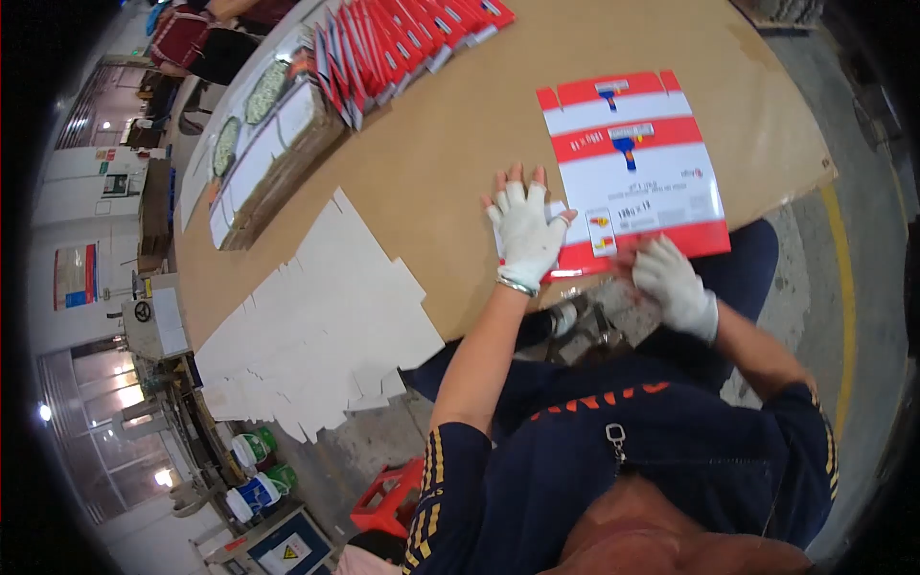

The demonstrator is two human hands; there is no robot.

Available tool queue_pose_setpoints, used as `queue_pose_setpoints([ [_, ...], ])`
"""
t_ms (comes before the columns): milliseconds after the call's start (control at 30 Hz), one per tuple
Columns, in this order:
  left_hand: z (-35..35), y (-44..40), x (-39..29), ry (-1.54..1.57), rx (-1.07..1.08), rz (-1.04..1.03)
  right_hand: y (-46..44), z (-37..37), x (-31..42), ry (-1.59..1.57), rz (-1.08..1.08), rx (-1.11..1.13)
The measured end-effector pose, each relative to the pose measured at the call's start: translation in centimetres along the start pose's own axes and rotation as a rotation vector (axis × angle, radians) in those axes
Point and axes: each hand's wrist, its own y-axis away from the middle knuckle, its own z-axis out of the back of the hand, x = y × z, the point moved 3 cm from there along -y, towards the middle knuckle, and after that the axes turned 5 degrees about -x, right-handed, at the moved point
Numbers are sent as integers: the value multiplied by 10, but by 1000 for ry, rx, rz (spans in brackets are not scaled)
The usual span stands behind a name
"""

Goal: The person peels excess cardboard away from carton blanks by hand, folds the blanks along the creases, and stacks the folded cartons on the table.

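A red and white printed cardboard sheet (671, 187) lies flat near the table's right side. My left hand (527, 230), in a white fingerless glove, presses flat at the sheet's left edge, its fingers spread. At the sheet's near edge is my right hand (671, 283), gloved the same way. Its fingers are bent and blurred, and whether they pinch the edge is not visible.
White blank card sheets (321, 321) overlap the table's near left edge. Beyond them are a bundled stack of board (278, 144) and a fanned row of red folded cartons (402, 43). A red stool (388, 498) stands below; part of another person shows at top left.
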Motion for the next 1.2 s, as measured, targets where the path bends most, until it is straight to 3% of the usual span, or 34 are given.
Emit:
queue_pose_setpoints([
  [67, 1, 5, -2, 105, -93, -2, 18, 11, 25, 19, -295, 322],
  [133, 4, 30, -18, 372, -57, 98, 47, -9, 35, -1013, -746, -16],
  [200, -11, 71, -46, 675, 29, 61, 62, -27, 42, -1458, -880, -199],
  [233, 5, 86, -64, 951, 244, 58, 76, -48, 35, -1463, -1047, -338],
  [267, 23, 93, -77, 808, 211, -72, 63, -29, 39, -1392, -1238, -551],
  [333, 35, 104, -59, 889, 213, -40, 61, 1, -16, -1000, -1068, -648],
  [400, 57, 105, -10, 499, 47, -118, 58, 40, -96, -545, -885, -628],
  [467, 85, 120, 39, 36, 103, -51, 20, 96, -172, -408, -879, -566],
  [500, 96, 131, 60, -39, 142, 19, -19, 137, -182, -381, -1023, -435],
  [567, 111, 158, 92, -185, 210, 134, -64, 155, -317, -140, -570, -485],
  [600, 114, 170, 106, -258, 236, 176, -108, 167, -347, -221, -689, -478],
  [700, 109, 196, 142, -285, 187, 209, -261, 171, -388, -66, -638, -420],
  [800, 107, 198, 148, -261, 165, 251, -407, 119, -415, 139, -504, -444],
  [933, 134, 185, 142, -28, 153, 278, -486, 63, -305, -342, -434, -414],
  [967, 137, 192, 144, -15, 97, 278, -493, 56, -313, -308, -509, -359],
  [1000, 141, 195, 144, -8, 33, 267, -489, 54, -322, 341, -263, -641],
  [1033, 152, 195, 137, -15, -79, 273, -479, 55, -321, 217, -183, -751],
  [1067, 161, 192, 131, -25, -197, 256, -458, 62, -255, 235, -101, -836],
  [1100, 172, 189, 123, -48, -316, 215, -422, 57, -154, -27, 67, -630],
  [1200, 182, 189, 83, -123, -537, 135, -301, 20, 76, -61, 564, -61],
])
